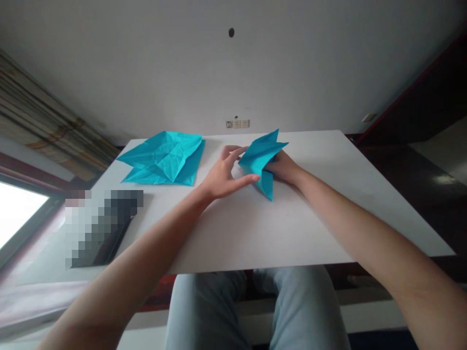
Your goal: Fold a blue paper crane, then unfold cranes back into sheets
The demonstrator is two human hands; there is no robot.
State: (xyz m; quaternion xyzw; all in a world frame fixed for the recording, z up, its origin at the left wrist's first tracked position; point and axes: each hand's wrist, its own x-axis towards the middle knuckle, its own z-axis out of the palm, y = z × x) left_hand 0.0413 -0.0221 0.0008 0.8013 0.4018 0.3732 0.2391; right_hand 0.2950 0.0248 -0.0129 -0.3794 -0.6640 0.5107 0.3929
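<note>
A blue folded paper (258, 154) with several pointed flaps stands between my two hands above the white table (233, 238). My left hand (228, 172) holds its left side, with the thumb along the near lower edge and the fingers at the far edge. Behind the right side of the folded paper is my right hand (282, 166); its fingers are mostly hidden by the paper, and it appears to grip it from there. More blue paper (164, 158), creased and partly opened out, lies on the table to the left.
A dark flat object (120, 228), blurred out in part, lies at the table's left near edge. Wall sockets (237, 124) sit behind the table's far edge. A striped curtain (47, 112) hangs at the left, beside a window (18, 214).
</note>
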